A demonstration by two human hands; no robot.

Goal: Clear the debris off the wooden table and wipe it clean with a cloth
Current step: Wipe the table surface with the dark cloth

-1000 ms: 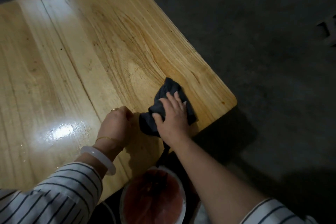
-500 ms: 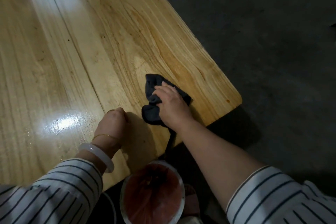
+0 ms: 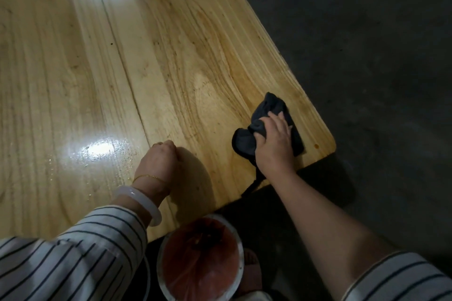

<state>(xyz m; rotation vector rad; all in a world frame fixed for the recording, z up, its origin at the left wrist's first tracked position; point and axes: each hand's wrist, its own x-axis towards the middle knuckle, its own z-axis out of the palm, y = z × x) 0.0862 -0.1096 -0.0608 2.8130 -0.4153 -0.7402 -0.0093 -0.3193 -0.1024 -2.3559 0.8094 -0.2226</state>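
Note:
A light wooden table [image 3: 171, 44] fills the left and middle of the view. Near its front right corner lies a crumpled dark cloth [image 3: 247, 140]. My right hand [image 3: 275, 144] grips the cloth and presses it on the wood; a thin tail of cloth hangs over the front edge. My left hand [image 3: 157, 162] rests on the table near the front edge as a closed fist, holding nothing that I can see. Fine crumbs [image 3: 126, 162] and a wet sheen lie left of that fist.
A round bin lined with a red bag [image 3: 200, 259] stands on the floor below the table's front edge, between my arms. A small dark spot [image 3: 316, 146] marks the front right corner. Dark concrete floor [image 3: 367, 56] lies to the right.
My right hand has slid the cloth rightward, toward the table's front right corner. My left fist has stayed in place.

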